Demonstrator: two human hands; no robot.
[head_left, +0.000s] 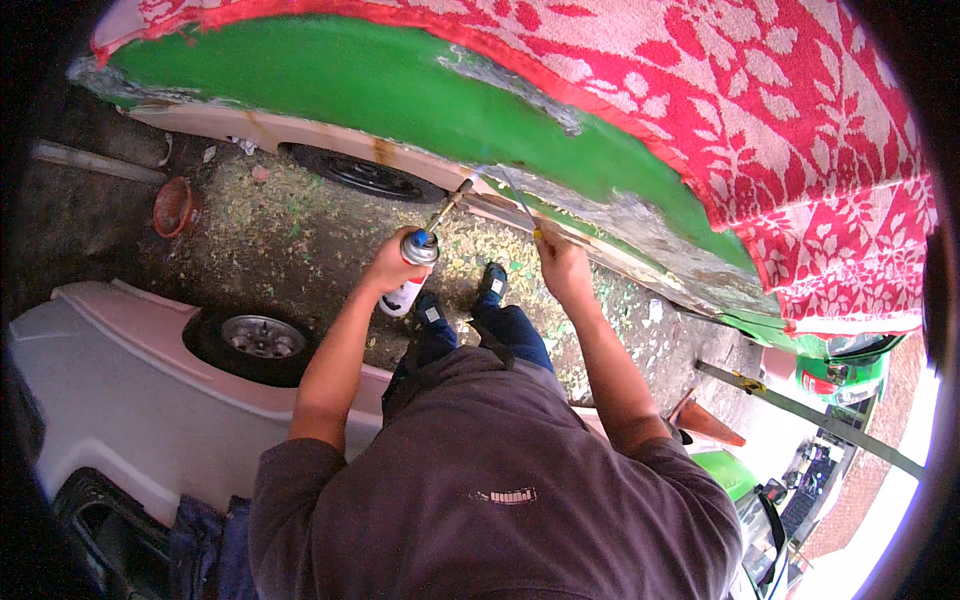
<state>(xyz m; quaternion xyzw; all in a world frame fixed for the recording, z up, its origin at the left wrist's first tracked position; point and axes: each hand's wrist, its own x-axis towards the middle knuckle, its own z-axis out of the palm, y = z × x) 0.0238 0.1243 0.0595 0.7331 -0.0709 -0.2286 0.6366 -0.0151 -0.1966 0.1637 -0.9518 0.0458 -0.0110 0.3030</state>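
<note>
My left hand [391,264] is wrapped round the canister of a blowtorch [402,295]. Its brass nozzle tilts up and away toward the lower side of a green car [370,95], with a faint bluish glow at the tip. In my right hand [565,268] is a thin metal tool with a yellow handle [521,200], perhaps a scraper or screwdriver. The tool's far end meets the car side close to the nozzle tip. Paint there is stripped, leaving a pale, rough patch [600,212] along the lower panel.
A red-and-white patterned cloth [800,130] drapes over the green car. Paint flakes [270,205] litter the ground round my feet. Close behind me on the left stands a pale car [130,370]. A clay-coloured pot [176,207] sits far left; an orange cone [708,420] lies right.
</note>
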